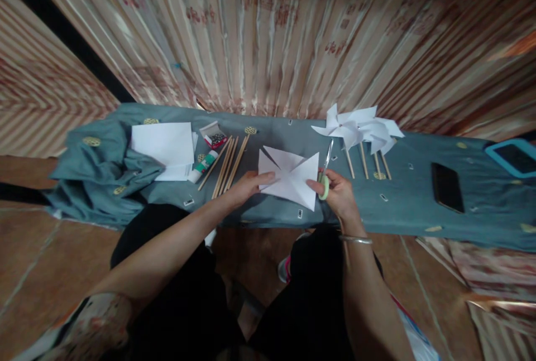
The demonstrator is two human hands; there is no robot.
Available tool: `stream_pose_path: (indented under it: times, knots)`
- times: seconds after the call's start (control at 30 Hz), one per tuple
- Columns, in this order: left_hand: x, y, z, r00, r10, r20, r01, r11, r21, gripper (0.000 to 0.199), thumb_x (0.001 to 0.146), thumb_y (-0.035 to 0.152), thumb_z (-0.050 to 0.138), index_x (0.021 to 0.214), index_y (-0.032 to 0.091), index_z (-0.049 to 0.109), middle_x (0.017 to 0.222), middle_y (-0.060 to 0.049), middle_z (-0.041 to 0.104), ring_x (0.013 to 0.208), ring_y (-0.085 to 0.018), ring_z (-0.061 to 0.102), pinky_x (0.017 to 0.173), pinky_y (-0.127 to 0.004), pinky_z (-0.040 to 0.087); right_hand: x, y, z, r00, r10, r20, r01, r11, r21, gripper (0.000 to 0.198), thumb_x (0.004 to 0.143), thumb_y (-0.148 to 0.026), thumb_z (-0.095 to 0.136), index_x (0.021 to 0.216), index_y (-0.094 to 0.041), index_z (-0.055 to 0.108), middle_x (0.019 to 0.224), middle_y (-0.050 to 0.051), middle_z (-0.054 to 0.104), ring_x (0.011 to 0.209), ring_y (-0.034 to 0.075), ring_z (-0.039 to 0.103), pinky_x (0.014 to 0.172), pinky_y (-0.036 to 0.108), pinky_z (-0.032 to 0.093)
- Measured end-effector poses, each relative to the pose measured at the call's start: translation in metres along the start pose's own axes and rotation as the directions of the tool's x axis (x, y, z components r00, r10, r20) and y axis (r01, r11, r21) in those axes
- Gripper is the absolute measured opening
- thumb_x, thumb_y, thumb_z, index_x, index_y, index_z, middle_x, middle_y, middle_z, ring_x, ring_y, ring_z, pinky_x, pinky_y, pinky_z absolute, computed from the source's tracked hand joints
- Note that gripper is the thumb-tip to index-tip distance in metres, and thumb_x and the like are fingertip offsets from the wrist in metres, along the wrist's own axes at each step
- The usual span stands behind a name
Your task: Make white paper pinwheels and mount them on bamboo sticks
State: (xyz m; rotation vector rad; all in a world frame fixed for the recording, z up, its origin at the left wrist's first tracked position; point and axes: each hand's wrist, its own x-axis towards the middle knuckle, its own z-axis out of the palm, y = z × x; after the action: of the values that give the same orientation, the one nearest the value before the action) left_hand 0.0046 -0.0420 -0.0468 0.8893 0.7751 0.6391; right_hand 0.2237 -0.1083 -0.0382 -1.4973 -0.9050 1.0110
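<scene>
A white paper square [288, 178] with slits cut from its corners toward the middle is held between both hands. My left hand [249, 184] pinches its left edge, thumb on top. My right hand [337, 189] grips its right edge with the thumb and also has the scissors [325, 182] on its fingers. The scissors' light-green handles sit in the palm, and the blades point away from me. Several finished paper pinwheels [355, 128] on wooden sticks lie beyond my right hand. Nearest my left hand are loose wooden sticks [228, 167].
On the left of the cloth-covered bench [410, 193] lie white paper sheets [163, 146], a glue stick [204, 165] and a small open box of pins [214, 135]. A dark phone [447, 187] and a blue-framed device [513, 157] lie at the right. A curtain [268, 37] hangs behind.
</scene>
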Motion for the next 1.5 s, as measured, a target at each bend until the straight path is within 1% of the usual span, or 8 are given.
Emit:
stream_pose_path:
  times: [0.17,0.3,0.57,0.9,1.0,1.13,1.23,1.5]
  knots:
    - [0.0,0.005,0.0,0.997,0.027,0.067,-0.016,0.987,-0.158,0.059,0.059,0.061,0.077,0.098,0.017,0.069,0.105,-0.013,0.07,0.098,-0.027,0.064,0.087,-0.042,0.049,0.007,0.009,0.015,0.98,-0.019,-0.196,0.034,0.997,0.073,0.049,0.046,-0.043,0.086,0.083,-0.02,0.063,0.065,-0.005,0.062,0.06,0.013,0.053,0.062,0.028,0.045]
    - [0.0,0.001,0.003,0.996,0.001,0.091,0.009,0.993,-0.114,0.057,0.058,0.055,0.081,0.097,0.016,0.069,0.106,-0.014,0.071,0.101,-0.028,0.065,0.089,-0.042,0.049,0.006,0.015,0.031,0.968,-0.063,-0.241,0.073,0.997,0.034,0.046,0.053,-0.046,0.082,0.086,-0.021,0.062,0.063,-0.006,0.059,0.058,0.012,0.052,0.059,0.026,0.044]
    - [0.002,-0.013,0.011,0.985,0.044,-0.165,-0.058,0.995,-0.079,0.05,0.05,0.029,0.087,0.094,0.013,0.068,0.095,-0.011,0.074,0.086,-0.023,0.068,0.081,-0.038,0.054,-0.001,0.014,0.056,0.986,-0.066,-0.155,0.061,0.998,-0.034,0.046,0.059,-0.052,0.076,0.09,-0.021,0.061,0.069,-0.002,0.067,0.062,0.015,0.057,0.06,0.027,0.046]
    - [0.012,0.006,-0.008,0.868,0.315,-0.385,-0.309,0.948,0.077,0.05,0.047,0.024,0.085,0.092,0.013,0.067,0.094,-0.008,0.073,0.091,-0.025,0.066,0.086,-0.039,0.051,-0.02,0.006,0.059,0.983,0.005,0.183,-0.006,1.0,0.008,0.046,0.071,-0.061,0.068,0.09,-0.019,0.064,0.071,0.003,0.069,0.061,0.015,0.059,0.057,0.026,0.046]
    - [0.017,0.016,-0.017,0.815,0.38,-0.438,-0.365,0.923,0.12,0.048,0.048,0.026,0.085,0.092,0.014,0.067,0.095,-0.007,0.072,0.091,-0.023,0.066,0.085,-0.036,0.052,-0.03,0.007,0.057,0.937,0.075,0.341,-0.075,0.997,-0.012,0.047,0.071,-0.061,0.068,0.093,-0.019,0.064,0.074,0.005,0.071,0.061,0.015,0.059,0.051,0.025,0.044]
    - [0.021,0.022,-0.025,0.777,0.389,-0.494,-0.387,0.915,0.113,0.048,0.047,0.025,0.085,0.09,0.015,0.067,0.094,-0.007,0.072,0.09,-0.023,0.066,0.085,-0.036,0.052,-0.041,0.005,0.06,0.821,0.186,0.54,-0.185,0.981,-0.056,0.048,0.071,-0.06,0.069,0.093,-0.018,0.064,0.075,0.005,0.071,0.064,0.016,0.064,0.05,0.025,0.046]
    - [0.022,0.022,-0.025,0.775,0.382,-0.503,-0.384,0.917,0.106,0.049,0.046,0.023,0.085,0.09,0.015,0.067,0.093,-0.007,0.072,0.09,-0.025,0.066,0.085,-0.037,0.052,-0.046,0.004,0.067,0.786,0.211,0.581,-0.209,0.975,-0.071,0.046,0.072,-0.059,0.069,0.094,-0.018,0.064,0.076,0.005,0.07,0.065,0.016,0.065,0.049,0.025,0.047]
    - [0.025,0.014,-0.024,0.785,0.42,-0.456,-0.406,0.904,0.135,0.04,0.05,0.024,0.084,0.086,0.016,0.068,0.09,-0.005,0.071,0.088,-0.025,0.066,0.086,-0.038,0.051,-0.044,0.01,0.077,0.789,0.206,0.579,-0.196,0.977,-0.082,0.047,0.075,-0.062,0.065,0.091,-0.018,0.066,0.071,0.003,0.07,0.059,0.012,0.061,0.049,0.02,0.044]
